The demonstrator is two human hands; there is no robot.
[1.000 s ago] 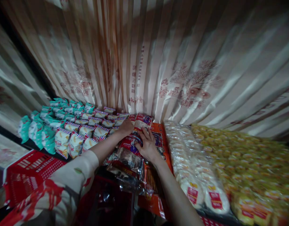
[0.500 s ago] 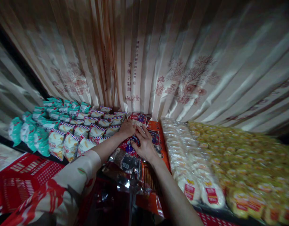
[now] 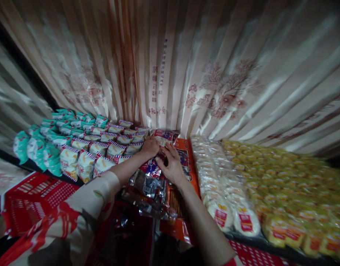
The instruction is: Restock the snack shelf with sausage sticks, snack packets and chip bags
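My left hand [image 3: 151,147] is closed on the upper part of a shiny red-and-purple snack packet [image 3: 152,168], its fingertips partly hidden. Close beside it, my right hand [image 3: 173,164] rests over the same packet, fingers stretched forward and thumb apart. Another red-and-purple packet [image 3: 163,135] lies just beyond the fingers against the curtain. An orange packet [image 3: 194,173] is under and to the right of my right hand. Nearer to me, dark clear-fronted packets [image 3: 147,186] lie overlapped below my hands.
On the left stand rows of striped-edge white packets [image 3: 98,147] and teal packets [image 3: 52,155]. To the right are white wrapped rounds [image 3: 220,216] and many yellow wrapped cakes [image 3: 283,184]. A red basket [image 3: 34,199] is at lower left. A pleated curtain [image 3: 170,74] hangs behind.
The view has shifted slightly, so the goods on the shelf sit a little higher. My right hand has moved slightly forward over the packet; the left stays at its upper part.
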